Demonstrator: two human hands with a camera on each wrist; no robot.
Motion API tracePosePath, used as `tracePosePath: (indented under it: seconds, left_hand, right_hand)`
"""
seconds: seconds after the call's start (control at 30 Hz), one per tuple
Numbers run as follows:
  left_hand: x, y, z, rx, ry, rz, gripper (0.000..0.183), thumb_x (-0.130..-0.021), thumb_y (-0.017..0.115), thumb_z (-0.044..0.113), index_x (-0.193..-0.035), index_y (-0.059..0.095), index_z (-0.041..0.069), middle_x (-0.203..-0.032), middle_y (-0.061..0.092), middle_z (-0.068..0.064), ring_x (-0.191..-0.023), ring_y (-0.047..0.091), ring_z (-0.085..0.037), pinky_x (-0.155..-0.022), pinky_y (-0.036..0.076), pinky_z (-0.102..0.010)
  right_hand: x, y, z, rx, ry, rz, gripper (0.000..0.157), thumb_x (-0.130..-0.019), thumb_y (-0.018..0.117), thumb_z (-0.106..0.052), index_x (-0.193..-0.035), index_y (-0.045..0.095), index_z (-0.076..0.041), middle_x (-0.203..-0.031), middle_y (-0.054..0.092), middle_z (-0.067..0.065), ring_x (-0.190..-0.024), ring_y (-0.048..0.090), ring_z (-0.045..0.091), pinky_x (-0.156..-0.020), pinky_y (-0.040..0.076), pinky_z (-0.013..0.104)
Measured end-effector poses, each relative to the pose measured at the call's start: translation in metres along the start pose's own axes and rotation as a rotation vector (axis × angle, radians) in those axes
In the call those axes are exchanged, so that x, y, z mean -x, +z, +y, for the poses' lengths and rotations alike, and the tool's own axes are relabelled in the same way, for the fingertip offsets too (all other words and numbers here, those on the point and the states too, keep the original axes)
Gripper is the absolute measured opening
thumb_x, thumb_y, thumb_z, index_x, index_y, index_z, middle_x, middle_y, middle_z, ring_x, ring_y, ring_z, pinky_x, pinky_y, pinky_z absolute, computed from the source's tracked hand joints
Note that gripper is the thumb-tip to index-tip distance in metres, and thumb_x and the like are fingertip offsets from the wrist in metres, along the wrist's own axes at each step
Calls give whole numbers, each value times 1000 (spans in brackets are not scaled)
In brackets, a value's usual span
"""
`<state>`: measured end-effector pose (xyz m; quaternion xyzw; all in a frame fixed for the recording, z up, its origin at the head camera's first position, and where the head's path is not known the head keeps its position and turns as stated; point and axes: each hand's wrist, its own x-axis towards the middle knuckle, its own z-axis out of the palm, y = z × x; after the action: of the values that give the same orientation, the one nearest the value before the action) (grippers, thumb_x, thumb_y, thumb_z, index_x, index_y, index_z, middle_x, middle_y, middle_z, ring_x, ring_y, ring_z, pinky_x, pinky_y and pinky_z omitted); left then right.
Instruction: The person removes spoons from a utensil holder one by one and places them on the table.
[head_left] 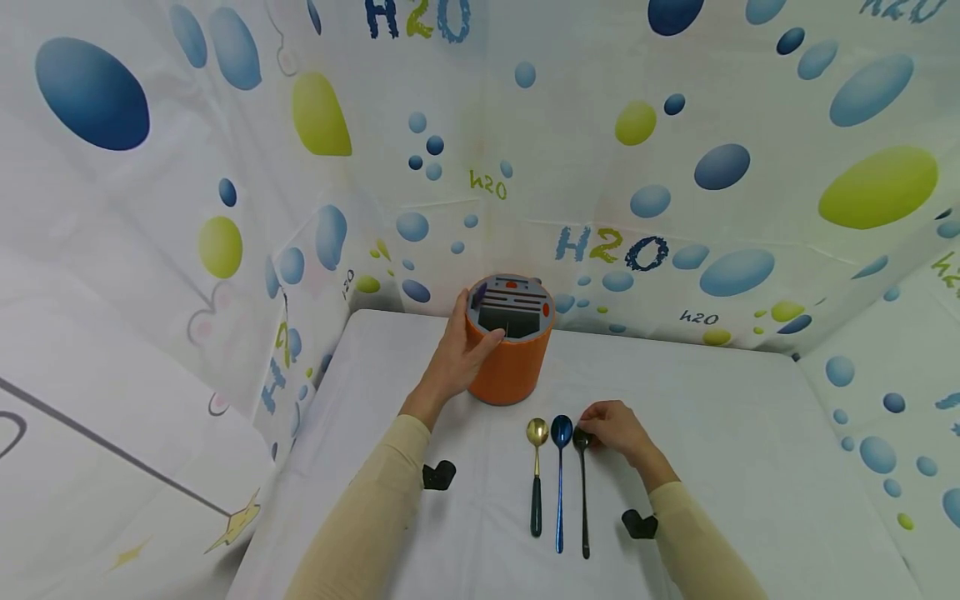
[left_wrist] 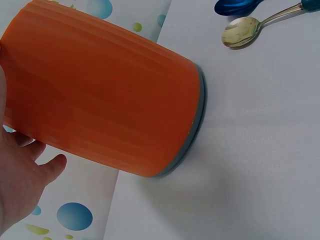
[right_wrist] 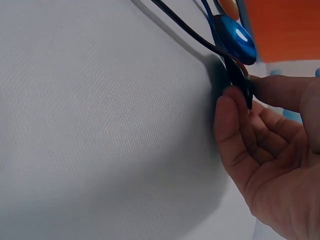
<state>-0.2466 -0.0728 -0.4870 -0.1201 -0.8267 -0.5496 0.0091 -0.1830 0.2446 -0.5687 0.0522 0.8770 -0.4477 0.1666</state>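
Observation:
My left hand (head_left: 452,360) grips an orange cylindrical utensil holder (head_left: 504,372) near its rim, thumb over the edge of the grey slotted top. In the left wrist view the holder's ribbed wall (left_wrist: 110,90) ends in a grey base, with my fingers along its side. Between thumb and fingers, my right hand (head_left: 624,435) pinches the bowl of a dark, long-handled spoon (head_left: 584,500). The right wrist view shows that bowl (right_wrist: 238,80) edge-on. To its left lie a blue spoon (head_left: 560,475) and a gold spoon with a dark green handle (head_left: 536,500).
A white cloth (head_left: 720,433) covers the table. Two black heart-shaped pieces (head_left: 439,475) appear beside my wrists. Behind the table hangs a white curtain (head_left: 562,150) with blue and green spots and H2O lettering; it also encloses both sides.

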Motion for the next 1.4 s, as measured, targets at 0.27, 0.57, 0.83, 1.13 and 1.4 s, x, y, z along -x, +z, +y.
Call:
tracePosePath:
  seconds: [0.27, 0.57, 0.83, 1.13, 1.4]
  left_hand:
    - [0, -1, 2, 0, -6, -1, 96, -99, 59, 64, -167, -3, 35, -175, 15, 1, -161, 19, -23, -129, 20, -56]
    - [0, -1, 3, 8, -2, -2, 96, -99, 59, 62, -167, -2, 34, -175, 14, 2, -161, 18, -22, -129, 20, -55]
    - [-1, -1, 3, 13, -8, -2, 95, -100, 59, 61, -167, -2, 35, -175, 13, 2, -162, 16, -22, -130, 18, -56]
    - [0, 0, 3, 13, -16, -3, 95, -99, 59, 63, -167, -3, 37, -175, 13, 3, -162, 17, -23, -129, 19, -57]
    - [1, 1, 3, 9, -20, 0, 95, -99, 58, 64, -167, -3, 38, -175, 13, 4, -161, 17, -23, -129, 19, -58]
  right_hand:
    - [2, -3, 0, 31, -18, 15, 11, -95, 73, -14, -91, 72, -4, -81, 72, 6, -66, 66, 17, -61, 59, 31]
    - [1, -4, 3, 38, -10, 24, 14, -94, 75, -15, -89, 70, -3, -79, 72, 6, -65, 66, 17, -60, 59, 31]
    - [2, -5, 3, 77, -11, 33, 19, -94, 77, -18, -85, 69, -4, -77, 71, 7, -63, 65, 17, -59, 59, 30]
    - [5, -7, 1, 128, 2, 41, 22, -94, 78, -22, -84, 70, -4, -73, 69, 6, -61, 64, 18, -59, 56, 30]
    - [6, -9, 0, 162, 7, 44, 24, -95, 76, -24, -84, 71, -3, -70, 68, 5, -62, 62, 18, -59, 53, 29]
